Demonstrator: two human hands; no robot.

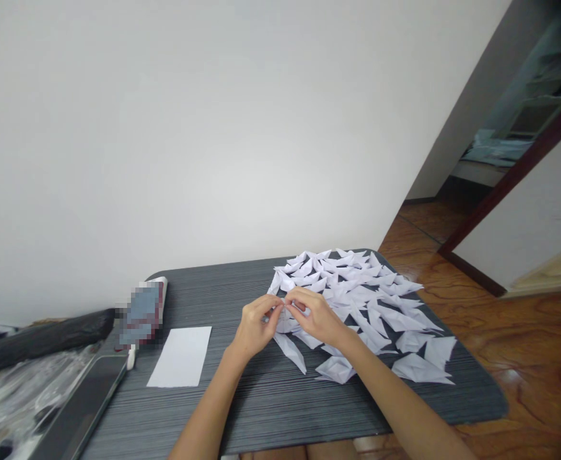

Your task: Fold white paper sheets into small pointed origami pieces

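Above the dark table [242, 409], my left hand [257, 324] and my right hand [315, 314] meet, thumbs and forefingers pinched together. A small white folded paper [283, 313] shows between the fingertips; its shape is mostly hidden by the hands and blends with the papers behind. Around and beyond my right hand spreads a heap of white folded paper pieces [357, 294] with pointed ends. One long folded piece [291, 352] lies just below the hands, and another [337, 369] lies near my right forearm.
A stack of white paper sheets [179, 358] lies left of my left arm. At the table's left edge are a phone-like dark slab [84, 409], a white pen-like item [131, 358] and a blurred-out object [141, 313]. A wall [213, 128] stands behind the table.
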